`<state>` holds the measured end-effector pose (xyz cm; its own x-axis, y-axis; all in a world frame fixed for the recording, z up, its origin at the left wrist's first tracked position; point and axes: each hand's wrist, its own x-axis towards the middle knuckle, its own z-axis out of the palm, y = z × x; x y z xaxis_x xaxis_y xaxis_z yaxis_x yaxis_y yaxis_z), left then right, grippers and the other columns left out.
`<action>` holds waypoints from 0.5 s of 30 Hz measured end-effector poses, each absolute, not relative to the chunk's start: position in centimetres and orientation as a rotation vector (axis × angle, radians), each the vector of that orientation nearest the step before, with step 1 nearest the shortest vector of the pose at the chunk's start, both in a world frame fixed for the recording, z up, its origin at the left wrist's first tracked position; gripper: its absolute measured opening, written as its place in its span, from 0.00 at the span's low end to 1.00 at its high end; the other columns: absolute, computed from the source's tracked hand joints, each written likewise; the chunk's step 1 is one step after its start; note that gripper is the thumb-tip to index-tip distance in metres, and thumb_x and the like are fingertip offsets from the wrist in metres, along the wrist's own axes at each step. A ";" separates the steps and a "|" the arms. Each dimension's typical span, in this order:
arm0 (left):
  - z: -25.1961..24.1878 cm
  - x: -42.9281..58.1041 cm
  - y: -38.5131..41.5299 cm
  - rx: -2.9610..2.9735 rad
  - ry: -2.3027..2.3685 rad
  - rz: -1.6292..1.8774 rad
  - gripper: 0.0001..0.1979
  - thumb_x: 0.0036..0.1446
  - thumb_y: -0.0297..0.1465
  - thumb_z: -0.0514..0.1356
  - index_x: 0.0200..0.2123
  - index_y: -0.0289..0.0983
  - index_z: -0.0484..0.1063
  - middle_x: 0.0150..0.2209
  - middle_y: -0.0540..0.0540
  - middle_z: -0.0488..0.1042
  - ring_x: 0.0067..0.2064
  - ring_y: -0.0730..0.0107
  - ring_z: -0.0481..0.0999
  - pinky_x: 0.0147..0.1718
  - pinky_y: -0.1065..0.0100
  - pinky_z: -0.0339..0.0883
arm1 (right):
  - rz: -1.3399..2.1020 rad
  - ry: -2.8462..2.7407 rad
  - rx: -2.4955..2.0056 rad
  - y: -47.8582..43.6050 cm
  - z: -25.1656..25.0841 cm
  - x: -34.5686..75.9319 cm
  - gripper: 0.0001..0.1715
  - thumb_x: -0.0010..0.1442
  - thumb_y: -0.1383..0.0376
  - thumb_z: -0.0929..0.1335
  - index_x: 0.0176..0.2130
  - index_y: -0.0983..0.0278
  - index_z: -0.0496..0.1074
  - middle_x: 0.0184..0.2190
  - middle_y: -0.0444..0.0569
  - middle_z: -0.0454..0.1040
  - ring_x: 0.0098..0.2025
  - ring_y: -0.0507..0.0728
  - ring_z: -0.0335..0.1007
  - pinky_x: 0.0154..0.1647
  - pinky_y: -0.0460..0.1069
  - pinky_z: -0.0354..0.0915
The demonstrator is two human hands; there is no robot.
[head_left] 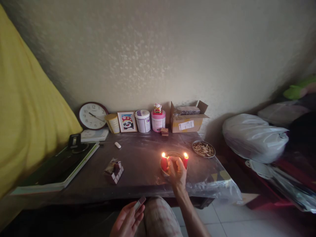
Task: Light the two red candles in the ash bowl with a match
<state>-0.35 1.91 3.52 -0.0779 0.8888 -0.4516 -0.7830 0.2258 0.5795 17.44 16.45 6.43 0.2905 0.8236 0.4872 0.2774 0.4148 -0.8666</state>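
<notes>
Two red candles burn in a round tin (165,172) near the table's front edge: a left candle (164,163) and a right candle (186,160). My right hand (177,169) is between them, its fingers pinched on a thin matchstick (168,158) whose tip is close to the left flame. Below the table edge, my left hand (128,217) holds a small matchbox (139,204) between thumb and fingers. A stack of small matchboxes (117,173) stands on the table to the left. Many matchsticks lie in a round dish (203,149) at the right.
Along the wall stand a clock (92,116), a framed panda picture (127,122), tubs (143,121) and an open cardboard box (187,123). A large green book (59,168) lies left beside a yellow curtain (32,108). White plastic bags (254,136) are at the right.
</notes>
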 end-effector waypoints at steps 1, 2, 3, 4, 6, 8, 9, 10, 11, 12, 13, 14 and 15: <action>3.5 -0.3 1.9 0.151 0.889 1.392 0.16 0.38 0.37 0.74 0.33 0.38 0.82 0.40 0.43 0.84 0.41 0.64 0.83 0.40 0.70 0.75 | 0.494 -1.269 -1.134 16.5 6.4 17.4 0.14 0.60 0.56 0.66 0.33 0.64 0.74 0.30 0.49 0.77 0.29 0.55 0.72 0.30 0.48 0.68; 3.5 -0.4 2.0 0.153 0.889 1.386 0.16 0.38 0.37 0.74 0.33 0.38 0.82 0.40 0.43 0.84 0.41 0.64 0.83 0.40 0.70 0.75 | 0.494 -1.268 -1.134 16.5 6.5 17.4 0.14 0.60 0.56 0.66 0.33 0.64 0.74 0.29 0.49 0.77 0.29 0.55 0.72 0.30 0.49 0.68; 3.5 -0.4 2.0 0.154 0.886 1.385 0.15 0.38 0.36 0.74 0.32 0.38 0.82 0.40 0.43 0.84 0.41 0.64 0.83 0.40 0.70 0.75 | 0.495 -1.267 -1.134 16.5 6.5 17.4 0.15 0.60 0.56 0.66 0.33 0.64 0.74 0.29 0.49 0.77 0.30 0.55 0.72 0.30 0.49 0.68; 3.5 -0.4 2.0 0.154 0.879 1.385 0.15 0.38 0.36 0.74 0.32 0.38 0.82 0.40 0.43 0.84 0.41 0.63 0.83 0.40 0.70 0.75 | 0.495 -1.266 -1.134 16.5 6.5 17.3 0.14 0.60 0.56 0.66 0.33 0.64 0.74 0.29 0.49 0.77 0.30 0.56 0.72 0.30 0.49 0.68; 3.4 -0.5 2.0 0.153 0.866 1.379 0.15 0.37 0.36 0.75 0.31 0.38 0.81 0.40 0.43 0.84 0.41 0.62 0.83 0.39 0.69 0.75 | 0.495 -1.265 -1.136 16.5 6.5 17.3 0.14 0.60 0.56 0.66 0.32 0.63 0.74 0.29 0.48 0.77 0.30 0.56 0.72 0.30 0.49 0.68; 3.3 -0.6 2.1 0.149 0.863 1.377 0.15 0.37 0.36 0.75 0.31 0.38 0.81 0.40 0.43 0.84 0.40 0.62 0.83 0.39 0.69 0.75 | 0.496 -1.264 -1.138 16.5 6.5 17.3 0.14 0.60 0.57 0.66 0.32 0.63 0.74 0.29 0.48 0.77 0.30 0.56 0.72 0.30 0.49 0.68; 3.2 -0.6 2.1 0.149 0.865 1.377 0.15 0.38 0.37 0.74 0.32 0.38 0.81 0.40 0.43 0.84 0.41 0.62 0.83 0.40 0.69 0.75 | 0.497 -1.263 -1.140 16.5 6.5 17.3 0.13 0.60 0.57 0.66 0.32 0.63 0.74 0.29 0.48 0.76 0.30 0.56 0.72 0.31 0.49 0.68; 3.2 -0.6 2.1 0.151 0.870 1.375 0.15 0.38 0.36 0.74 0.32 0.38 0.81 0.40 0.43 0.84 0.41 0.62 0.83 0.40 0.69 0.75 | 0.498 -1.262 -1.141 16.5 6.4 17.3 0.13 0.60 0.57 0.66 0.32 0.64 0.74 0.29 0.48 0.76 0.30 0.56 0.72 0.31 0.49 0.68; 3.1 -0.6 2.1 0.151 0.877 1.380 0.15 0.38 0.36 0.74 0.32 0.38 0.81 0.40 0.43 0.84 0.41 0.63 0.82 0.40 0.69 0.75 | 0.500 -1.259 -1.143 16.6 6.4 17.3 0.13 0.60 0.57 0.66 0.33 0.64 0.74 0.29 0.48 0.76 0.30 0.56 0.72 0.31 0.49 0.68; 3.1 -0.6 2.1 0.152 0.883 1.383 0.15 0.38 0.36 0.74 0.33 0.38 0.81 0.40 0.42 0.84 0.41 0.63 0.82 0.40 0.69 0.75 | 0.501 -1.256 -1.145 16.6 6.3 17.2 0.13 0.60 0.57 0.66 0.33 0.64 0.74 0.29 0.48 0.76 0.30 0.56 0.72 0.31 0.49 0.68; 3.0 -0.6 2.1 0.150 0.889 1.384 0.15 0.38 0.36 0.74 0.32 0.38 0.81 0.40 0.42 0.84 0.41 0.62 0.82 0.40 0.69 0.75 | 0.503 -1.253 -1.146 16.7 6.3 17.2 0.13 0.60 0.57 0.66 0.33 0.64 0.74 0.29 0.48 0.76 0.30 0.56 0.72 0.31 0.49 0.68; 2.9 -0.7 2.1 0.148 0.890 1.381 0.16 0.37 0.36 0.75 0.32 0.38 0.81 0.39 0.42 0.84 0.41 0.62 0.83 0.40 0.69 0.75 | 0.504 -1.250 -1.148 16.7 6.3 17.2 0.13 0.60 0.57 0.66 0.33 0.64 0.74 0.29 0.48 0.76 0.30 0.56 0.72 0.31 0.49 0.68; 2.9 -0.7 2.1 0.147 0.889 1.376 0.16 0.37 0.36 0.75 0.32 0.38 0.81 0.39 0.42 0.84 0.41 0.62 0.83 0.39 0.69 0.75 | 0.505 -1.249 -1.148 16.7 6.3 17.2 0.14 0.61 0.57 0.66 0.33 0.64 0.74 0.29 0.48 0.76 0.30 0.56 0.72 0.31 0.49 0.68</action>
<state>-0.69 2.15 2.91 -0.0652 0.8862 -0.4586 -0.7825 0.2398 0.5746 17.20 16.65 6.32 0.3060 0.8280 0.4698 0.2688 0.3982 -0.8770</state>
